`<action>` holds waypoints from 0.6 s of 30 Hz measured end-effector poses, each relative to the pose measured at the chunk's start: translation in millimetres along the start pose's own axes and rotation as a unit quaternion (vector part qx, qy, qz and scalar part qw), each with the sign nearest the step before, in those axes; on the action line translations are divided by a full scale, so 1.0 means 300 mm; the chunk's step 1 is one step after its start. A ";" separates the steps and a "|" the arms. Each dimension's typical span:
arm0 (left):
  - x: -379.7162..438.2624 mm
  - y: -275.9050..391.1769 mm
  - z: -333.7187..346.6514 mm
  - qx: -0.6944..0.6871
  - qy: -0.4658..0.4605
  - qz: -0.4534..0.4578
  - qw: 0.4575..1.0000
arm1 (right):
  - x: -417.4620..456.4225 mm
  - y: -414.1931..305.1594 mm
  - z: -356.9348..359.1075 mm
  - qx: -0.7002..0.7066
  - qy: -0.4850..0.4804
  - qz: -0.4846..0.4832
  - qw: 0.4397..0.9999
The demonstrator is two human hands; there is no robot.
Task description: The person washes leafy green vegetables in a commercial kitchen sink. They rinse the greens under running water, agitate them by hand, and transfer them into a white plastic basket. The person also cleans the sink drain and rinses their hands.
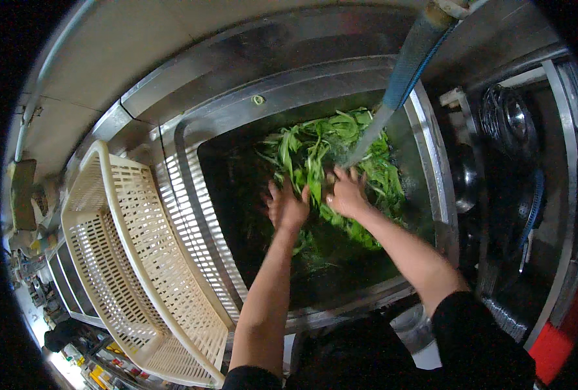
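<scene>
Leafy green vegetables (340,127) float in a stainless steel sink (318,68) full of dark water. My left hand (288,207) is at the left edge of the leaves, its fingers spread and touching the greens. Close by on the right, my right hand (348,194) reaches into the leaves with its fingers apart. Between the two hands hang some long leaves, slightly blurred. Water pours from a blue-grey hose (406,73) onto the greens just beyond my right hand. Some fingertips are hidden among the leaves.
A cream plastic basket (147,229) stands tilted at the sink's left edge. A small green vegetable ring (258,100) lies on the back ledge. To the right are metal racks (564,146) with a steel bowl (465,178), and a red object (552,348) at lower right.
</scene>
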State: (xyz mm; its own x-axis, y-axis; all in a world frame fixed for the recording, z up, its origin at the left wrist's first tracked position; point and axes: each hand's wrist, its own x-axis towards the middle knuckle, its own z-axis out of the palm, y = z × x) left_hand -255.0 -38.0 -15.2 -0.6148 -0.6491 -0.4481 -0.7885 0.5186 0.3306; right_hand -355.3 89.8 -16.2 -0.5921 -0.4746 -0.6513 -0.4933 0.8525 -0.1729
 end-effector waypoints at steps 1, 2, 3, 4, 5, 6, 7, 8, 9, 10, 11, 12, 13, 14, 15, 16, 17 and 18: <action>-0.043 -0.073 0.081 0.021 0.052 0.071 0.996 | -0.065 0.035 0.040 -0.050 0.041 -0.073 0.995; -0.108 -0.095 0.088 0.123 0.035 0.131 0.983 | -0.105 0.081 -0.011 -0.117 0.000 -0.091 0.989; -0.157 -0.113 0.070 0.223 0.021 0.189 0.956 | -0.143 0.114 -0.070 -0.183 -0.039 -0.113 0.976; -0.161 -0.118 0.063 0.243 -0.015 0.185 0.952 | -0.120 0.196 -0.048 -0.131 0.007 -0.058 0.990; -0.154 -0.129 0.055 0.262 -0.052 0.181 0.946 | -0.083 0.265 -0.003 -0.077 0.054 -0.002 0.996; -0.152 -0.136 0.064 0.280 -0.089 0.175 0.940 | -0.074 0.293 0.043 -0.085 0.123 0.040 0.988; -0.161 -0.181 0.130 0.207 -0.016 0.154 0.966 | -0.088 0.228 0.050 -0.082 0.064 0.075 0.992; -0.166 -0.237 0.244 0.130 0.058 0.132 0.981 | -0.108 0.109 0.042 -0.081 0.004 0.111 0.990; -0.167 -0.272 0.339 0.123 0.065 0.107 0.985 | -0.128 0.030 0.037 -0.082 -0.053 0.143 0.985; -0.173 -0.273 0.399 0.189 -0.029 0.080 0.978 | -0.177 0.013 0.058 -0.046 -0.015 0.053 0.997; -0.173 -0.269 0.435 0.229 -0.111 0.073 0.964 | -0.180 0.043 0.097 -0.111 -0.035 -0.005 0.993; -0.169 -0.274 0.430 0.235 -0.169 0.069 0.955 | -0.154 0.095 0.082 -0.128 -0.087 -0.044 0.987; -0.162 -0.296 0.381 0.183 -0.176 0.068 0.965 | -0.133 0.153 0.070 -0.148 -0.047 -0.063 0.986; -0.144 -0.300 0.312 0.131 -0.180 0.069 0.973 | -0.118 0.217 0.053 -0.167 -0.005 -0.077 0.983; -0.130 -0.285 0.241 0.080 -0.184 0.078 0.977 | -0.066 0.264 0.013 -0.054 -0.059 0.013 0.997; -0.126 -0.273 0.190 0.026 -0.187 0.079 0.979 | -0.049 0.269 0.021 -0.034 0.052 0.060 0.996; -0.124 -0.252 0.152 0.012 -0.128 0.059 0.990 | -0.034 0.276 0.029 -0.014 0.162 0.108 0.981; -0.117 -0.239 0.118 -0.003 -0.065 0.034 0.997 | -0.020 0.263 -0.010 0.066 0.127 0.078 0.986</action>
State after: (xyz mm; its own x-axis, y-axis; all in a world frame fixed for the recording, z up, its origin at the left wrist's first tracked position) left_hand -176.2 -32.8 -52.7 -0.6595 -0.5348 -0.5282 -0.7455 0.5557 0.3681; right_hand -392.5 159.2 -23.7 -0.8039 -0.3597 -0.4737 -0.3049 0.9330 -0.1911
